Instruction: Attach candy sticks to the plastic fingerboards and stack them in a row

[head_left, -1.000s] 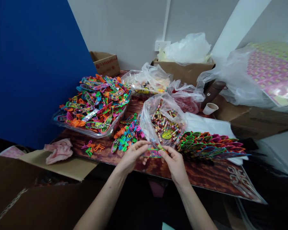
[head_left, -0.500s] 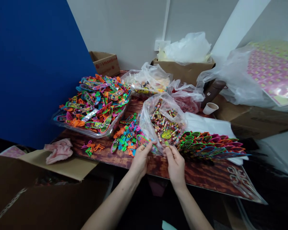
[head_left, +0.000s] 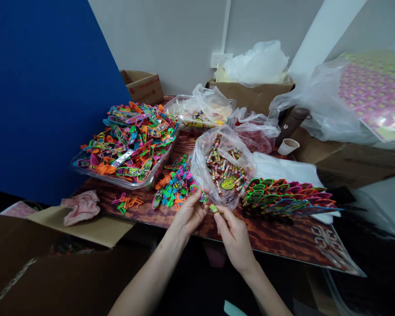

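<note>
My left hand (head_left: pixel 189 216) is closed on a small plastic toy skateboard (head_left: pixel 203 196), mostly hidden by the fingers, with its green rim showing. Just right of it, my right hand (head_left: pixel 234 232) pinches a small yellow piece (head_left: pixel 213 208) whose kind I cannot make out. Beyond both hands stands an opened clear plastic bag (head_left: pixel 200 151) full of small, colourful wrapped tubes (head_left: pixel 228 169). A loose heap of bright toy parts (head_left: pixel 174 186) lies left of the bag. To the right, finished-looking toy skateboards (head_left: pixel 283 197) stand packed in rows.
A clear tub (head_left: pixel 145 182) heaped with toy skateboards stands at the left. Behind are a tied plastic bag (head_left: pixel 255 136), a paper cup (head_left: pixel 288 147) and a brown flask (head_left: pixel 292 125). A pink cloth (head_left: pixel 82 207) lies on a carton flap (head_left: pixel 115 230) at front left.
My right hand has moved left and slightly down with the yellow piece, away from the bag. My left hand has drawn the toy skateboard a little left and turned it.
</note>
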`<state>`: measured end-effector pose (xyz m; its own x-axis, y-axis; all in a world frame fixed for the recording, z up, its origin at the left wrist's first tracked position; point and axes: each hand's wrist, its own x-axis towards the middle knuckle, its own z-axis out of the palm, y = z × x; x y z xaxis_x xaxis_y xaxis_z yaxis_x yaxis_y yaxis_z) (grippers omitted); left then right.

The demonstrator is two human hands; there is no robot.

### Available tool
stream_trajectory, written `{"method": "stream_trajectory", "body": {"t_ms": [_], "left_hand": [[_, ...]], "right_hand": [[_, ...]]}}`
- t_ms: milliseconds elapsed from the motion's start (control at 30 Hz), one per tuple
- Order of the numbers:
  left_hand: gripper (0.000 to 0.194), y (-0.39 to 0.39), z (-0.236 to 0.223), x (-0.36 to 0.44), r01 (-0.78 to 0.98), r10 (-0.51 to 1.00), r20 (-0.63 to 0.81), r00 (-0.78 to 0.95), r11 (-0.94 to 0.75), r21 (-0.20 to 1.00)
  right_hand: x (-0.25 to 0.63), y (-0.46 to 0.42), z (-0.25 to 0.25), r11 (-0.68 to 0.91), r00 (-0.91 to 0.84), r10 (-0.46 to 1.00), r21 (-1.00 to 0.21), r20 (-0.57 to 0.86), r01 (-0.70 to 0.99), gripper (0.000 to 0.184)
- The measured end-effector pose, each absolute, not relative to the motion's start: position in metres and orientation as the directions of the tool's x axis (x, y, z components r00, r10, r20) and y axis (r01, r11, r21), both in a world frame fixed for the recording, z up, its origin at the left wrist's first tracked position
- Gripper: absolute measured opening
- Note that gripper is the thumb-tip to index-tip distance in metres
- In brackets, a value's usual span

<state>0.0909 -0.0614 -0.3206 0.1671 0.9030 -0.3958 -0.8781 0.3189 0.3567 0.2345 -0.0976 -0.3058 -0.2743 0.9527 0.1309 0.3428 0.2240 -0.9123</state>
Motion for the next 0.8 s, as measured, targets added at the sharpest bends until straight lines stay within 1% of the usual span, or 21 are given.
{"method": "stream_trajectory", "body": {"t_ms": [133,200,267,333,367,400,433,467,533,600,633,700,800], "left_hand": [[0.024,-0.065,-0.321,0.092,-0.827,0.915,-0.386,0.115,0.303,0.474],[0.029,-0.067,-0.32,0.093,-0.798,0.927,-0.367,0.082,0.281,0.533],[0.033,-0.067,-0.318,0.094,-0.759,0.936,-0.352,0.03,0.251,0.601],[0.036,-0.067,-0.315,0.095,-0.704,0.938,-0.344,-0.032,0.223,0.674],[0.037,-0.066,-0.313,0.096,-0.679,0.938,-0.342,-0.06,0.214,0.703],[0.038,-0.066,-0.312,0.096,-0.657,0.936,-0.341,-0.08,0.208,0.725],[0.038,-0.065,-0.311,0.096,-0.638,0.936,-0.341,-0.093,0.207,0.741],[0.038,-0.065,-0.31,0.096,-0.624,0.936,-0.337,-0.099,0.205,0.754],[0.039,-0.065,-0.308,0.096,-0.603,0.94,-0.325,-0.103,0.201,0.772],[0.04,-0.064,-0.306,0.094,-0.573,0.943,-0.32,-0.087,0.215,0.791],[0.041,-0.064,-0.306,0.092,-0.547,0.944,-0.321,-0.073,0.231,0.805],[0.042,-0.063,-0.306,0.088,-0.462,0.943,-0.329,-0.046,0.272,0.844],[0.04,-0.062,-0.306,0.083,-0.346,0.948,-0.314,-0.052,0.278,0.896]], "right_hand": [[0.235,-0.097,-0.305,0.249,-0.279,0.949,-0.898,0.151,0.362,0.028],[0.236,-0.097,-0.307,0.285,-0.282,0.943,-0.871,0.178,0.4,0.027],[0.236,-0.098,-0.309,0.346,-0.29,0.93,-0.804,0.226,0.483,0.027],[0.234,-0.1,-0.311,0.396,-0.281,0.918,-0.71,0.28,0.582,0.028],[0.234,-0.101,-0.311,0.403,-0.267,0.915,-0.679,0.302,0.614,0.029],[0.233,-0.101,-0.312,0.395,-0.249,0.918,-0.677,0.308,0.621,0.029],[0.232,-0.101,-0.311,0.368,-0.233,0.93,-0.714,0.285,0.596,0.03],[0.232,-0.101,-0.311,0.322,-0.228,0.945,-0.782,0.233,0.534,0.03],[0.231,-0.099,-0.31,0.163,-0.263,0.962,-0.929,0.075,0.331,0.031],[0.232,-0.097,-0.308,-0.004,-0.306,0.951,-0.988,-0.051,0.152,0.033],[0.232,-0.097,-0.308,-0.048,-0.312,0.947,-0.994,-0.077,0.1,0.034],[0.232,-0.097,-0.308,-0.053,-0.292,0.954,-0.995,-0.075,0.083,0.033],[0.232,-0.099,-0.309,0.046,-0.259,0.966,-0.983,-0.002,0.179,0.03]]}}
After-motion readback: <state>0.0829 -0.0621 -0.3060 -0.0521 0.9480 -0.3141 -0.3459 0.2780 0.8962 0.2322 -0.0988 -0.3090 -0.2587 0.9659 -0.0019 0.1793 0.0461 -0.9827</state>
